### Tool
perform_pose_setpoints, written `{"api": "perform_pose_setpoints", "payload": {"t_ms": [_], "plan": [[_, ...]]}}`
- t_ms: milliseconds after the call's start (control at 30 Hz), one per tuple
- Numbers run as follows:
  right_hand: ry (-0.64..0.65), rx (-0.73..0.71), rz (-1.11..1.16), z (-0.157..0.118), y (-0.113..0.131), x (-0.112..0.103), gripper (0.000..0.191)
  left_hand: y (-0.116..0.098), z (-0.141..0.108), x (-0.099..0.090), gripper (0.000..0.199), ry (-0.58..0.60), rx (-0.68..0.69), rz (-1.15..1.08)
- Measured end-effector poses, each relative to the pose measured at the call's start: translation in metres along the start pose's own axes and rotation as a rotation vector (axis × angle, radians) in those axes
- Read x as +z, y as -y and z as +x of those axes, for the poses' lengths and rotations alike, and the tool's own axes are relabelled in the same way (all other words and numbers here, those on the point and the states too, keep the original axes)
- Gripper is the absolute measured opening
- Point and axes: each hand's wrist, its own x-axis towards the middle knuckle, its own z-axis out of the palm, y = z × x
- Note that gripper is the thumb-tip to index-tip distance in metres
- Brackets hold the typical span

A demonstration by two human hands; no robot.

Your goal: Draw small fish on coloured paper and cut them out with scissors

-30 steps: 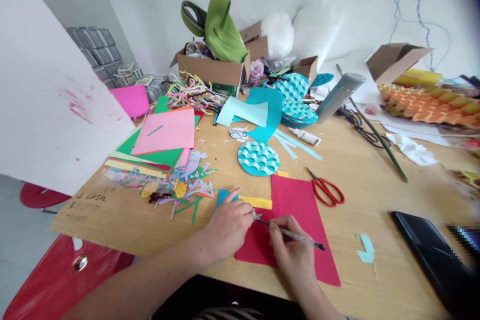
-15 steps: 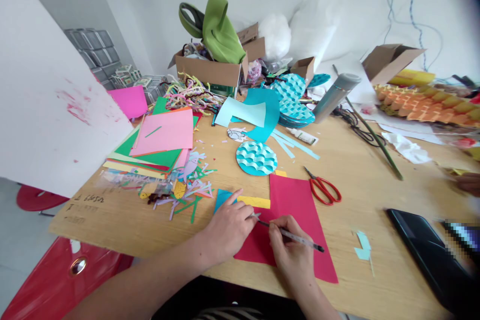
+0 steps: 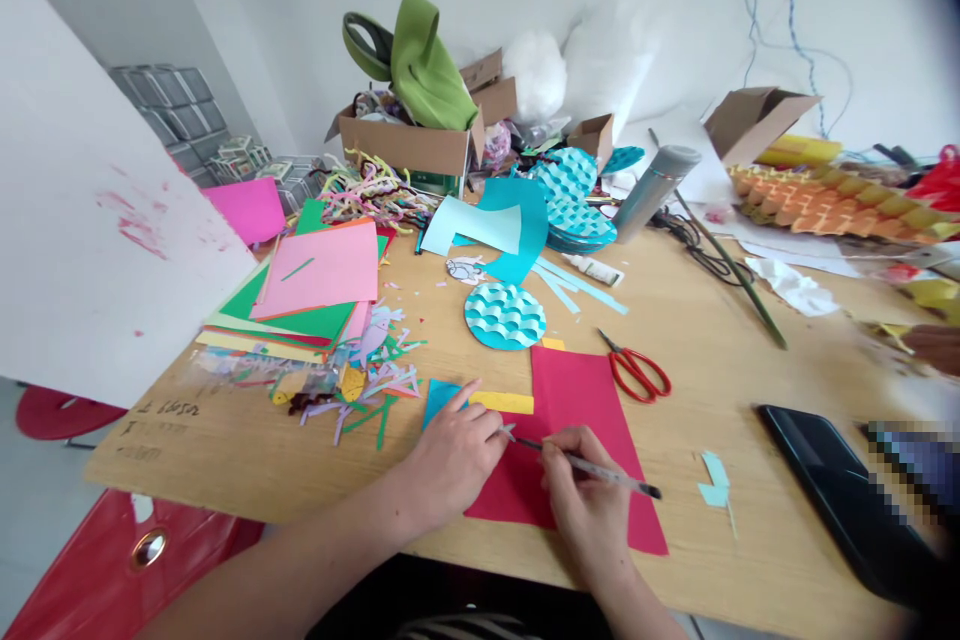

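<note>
My right hand (image 3: 589, 500) is closed around a slim pencil (image 3: 604, 470) with a grey barrel and dark ends. Its tip points left, over a sheet of red paper (image 3: 581, 400) at the table's front edge. My left hand (image 3: 461, 455) lies on the red paper's left part, fingertips pressing down a small pale grey paper piece (image 3: 507, 432) near the pencil tip. What lies under the palm is hidden. A yellow paper strip (image 3: 502, 403) is just beyond the left fingers, and a blue paper piece (image 3: 441, 400) shows beside them.
Red-handled scissors (image 3: 637, 375) lie right of the red paper. Beyond is a wavy turquoise paper disc (image 3: 505, 316). Coloured paper sheets (image 3: 319, 270) and scraps (image 3: 375, 380) lie left. A black phone (image 3: 832, 490) is at right, with another person's hand (image 3: 934, 348) farther back.
The view has shifted slightly, so most things sit a little farther left. The pencil and my right hand have moved slightly right relative to the red paper; my left hand stays in place.
</note>
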Motion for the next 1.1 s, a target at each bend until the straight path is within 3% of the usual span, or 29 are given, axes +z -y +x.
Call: {"api": "perform_pose_setpoints", "payload": {"t_ms": [100, 167, 267, 467, 700, 1100], "plan": [[-0.054, 0.111, 0.163, 0.003, 0.001, -0.002, 0.019, 0.001, 0.000, 0.001, 0.017, 0.000, 0.005, 0.009], [-0.018, 0.172, 0.279, 0.007, 0.002, -0.005, 0.017, 0.001, 0.000, 0.003, 0.016, -0.001, 0.014, 0.016], [0.122, 0.216, 0.363, 0.018, 0.004, -0.011, 0.022, 0.002, -0.001, 0.005, 0.017, -0.009, 0.021, 0.011], [0.384, 0.282, 0.205, 0.038, 0.011, -0.015, 0.031, 0.002, -0.002, 0.008, 0.019, -0.029, 0.032, 0.013], [0.284, 0.234, 0.225, 0.032, -0.005, -0.010, 0.028, 0.001, -0.002, 0.008, 0.021, -0.064, 0.050, 0.023], [0.329, 0.200, 0.129, 0.028, -0.009, -0.010, 0.021, 0.000, -0.002, 0.007, 0.023, -0.051, 0.058, 0.070]]}}
